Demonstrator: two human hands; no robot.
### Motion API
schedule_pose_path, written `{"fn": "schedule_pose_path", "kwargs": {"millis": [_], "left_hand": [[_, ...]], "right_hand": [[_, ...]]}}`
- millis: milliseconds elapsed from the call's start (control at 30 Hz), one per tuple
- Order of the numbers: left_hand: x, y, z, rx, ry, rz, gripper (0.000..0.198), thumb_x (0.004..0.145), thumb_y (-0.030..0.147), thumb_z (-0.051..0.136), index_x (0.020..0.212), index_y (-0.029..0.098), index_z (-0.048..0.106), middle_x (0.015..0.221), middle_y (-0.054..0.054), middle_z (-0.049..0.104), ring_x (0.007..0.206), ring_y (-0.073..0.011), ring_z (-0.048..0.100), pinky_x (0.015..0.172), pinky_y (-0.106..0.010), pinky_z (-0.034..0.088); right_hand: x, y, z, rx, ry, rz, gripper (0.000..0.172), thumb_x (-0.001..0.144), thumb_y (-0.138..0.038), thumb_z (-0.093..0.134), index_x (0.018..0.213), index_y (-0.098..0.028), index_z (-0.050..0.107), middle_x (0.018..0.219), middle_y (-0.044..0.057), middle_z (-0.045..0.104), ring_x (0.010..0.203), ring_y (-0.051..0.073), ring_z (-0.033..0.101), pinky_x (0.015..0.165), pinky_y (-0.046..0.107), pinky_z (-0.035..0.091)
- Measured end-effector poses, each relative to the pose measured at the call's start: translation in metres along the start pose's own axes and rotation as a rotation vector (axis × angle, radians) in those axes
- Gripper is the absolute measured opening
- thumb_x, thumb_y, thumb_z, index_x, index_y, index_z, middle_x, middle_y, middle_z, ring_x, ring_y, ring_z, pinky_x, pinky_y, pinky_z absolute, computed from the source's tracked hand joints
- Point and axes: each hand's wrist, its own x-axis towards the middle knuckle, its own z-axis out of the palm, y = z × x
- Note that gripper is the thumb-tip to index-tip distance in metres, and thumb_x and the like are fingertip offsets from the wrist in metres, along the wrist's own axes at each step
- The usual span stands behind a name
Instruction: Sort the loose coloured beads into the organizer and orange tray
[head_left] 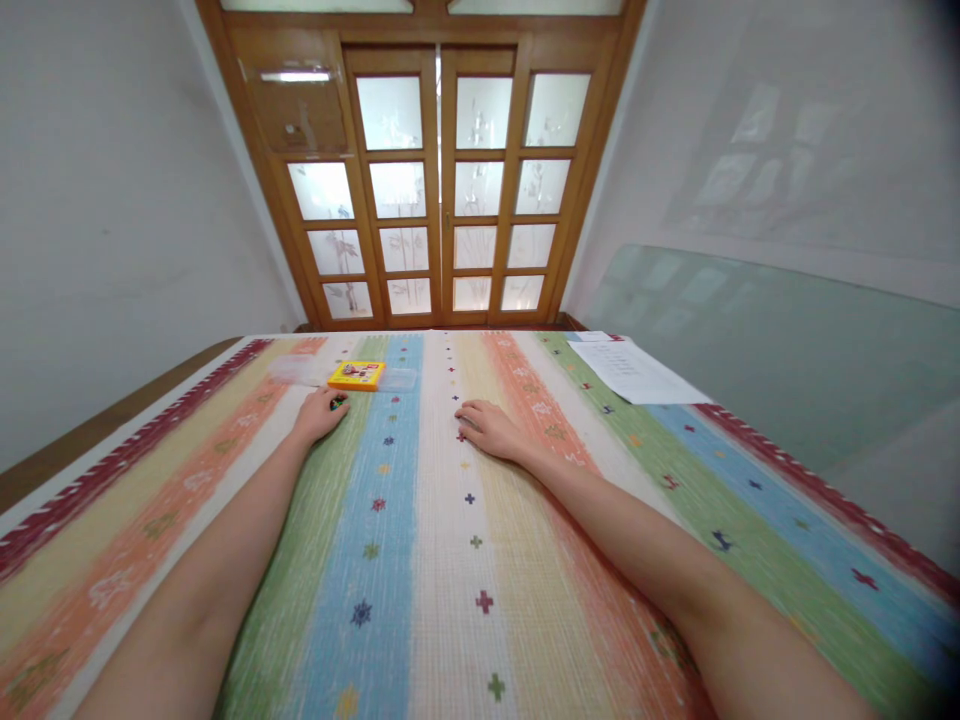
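My left hand [319, 414] rests on the striped tablecloth at the left, its fingers curled around a small dark green thing [338, 403]. What kind of thing it is cannot be made out. Just beyond that hand lies a yellow box [358, 375] with a printed picture on top. Clear plastic pieces sit on both sides of it, a larger clear tray [300, 369] on the left and a smaller one [398, 379] on the right. Near the middle, my right hand [489, 430] lies palm down on the cloth, fingers apart and slightly bent, with nothing visible in them.
The striped tablecloth [450, 560] covers a long table reaching toward wooden doors [440, 180] with glass panes. Printed white sheets [637, 372] lie at the far right edge. A pale green glass panel [780, 350] leans along the right wall.
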Motion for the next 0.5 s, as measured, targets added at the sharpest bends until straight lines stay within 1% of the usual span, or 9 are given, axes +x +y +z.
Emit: {"fn": "schedule_pose_path", "kwargs": {"millis": [133, 233, 367, 500], "left_hand": [[-0.002, 0.002, -0.001, 0.046, 0.017, -0.016, 0.036, 0.093, 0.045, 0.056, 0.115, 0.023, 0.075, 0.124, -0.011, 0.073, 0.116, -0.0309, 0.066, 0.105, -0.043, 0.050], [-0.004, 0.007, -0.005, 0.061, 0.017, -0.017, 0.036, 0.096, 0.044, 0.053, 0.117, 0.023, 0.074, 0.126, -0.010, 0.072, 0.117, -0.0294, 0.065, 0.105, -0.041, 0.050], [-0.008, 0.013, -0.009, 0.101, 0.009, -0.034, 0.035, 0.098, 0.044, 0.051, 0.115, 0.022, 0.072, 0.123, -0.011, 0.071, 0.114, -0.0291, 0.064, 0.099, -0.039, 0.052], [-0.007, 0.014, -0.010, 0.144, 0.019, -0.039, 0.033, 0.098, 0.044, 0.052, 0.112, 0.022, 0.072, 0.121, -0.011, 0.071, 0.110, -0.0289, 0.065, 0.097, -0.039, 0.052]], "right_hand": [[-0.001, 0.002, 0.002, -0.001, 0.011, -0.025, 0.031, 0.105, -0.033, 0.056, 0.130, -0.019, 0.070, 0.135, 0.014, 0.067, 0.126, 0.027, 0.060, 0.109, 0.042, 0.045], [0.000, 0.004, 0.005, -0.019, 0.021, -0.037, 0.031, 0.104, -0.032, 0.056, 0.129, -0.020, 0.070, 0.136, 0.014, 0.067, 0.127, 0.028, 0.060, 0.109, 0.043, 0.046], [0.001, 0.006, 0.008, -0.028, 0.033, -0.039, 0.032, 0.104, -0.032, 0.055, 0.130, -0.021, 0.070, 0.136, 0.014, 0.067, 0.127, 0.029, 0.061, 0.109, 0.045, 0.047], [0.002, 0.006, 0.008, -0.034, 0.029, -0.045, 0.032, 0.104, -0.033, 0.055, 0.130, -0.020, 0.071, 0.137, 0.014, 0.067, 0.128, 0.029, 0.061, 0.109, 0.045, 0.047]]}}
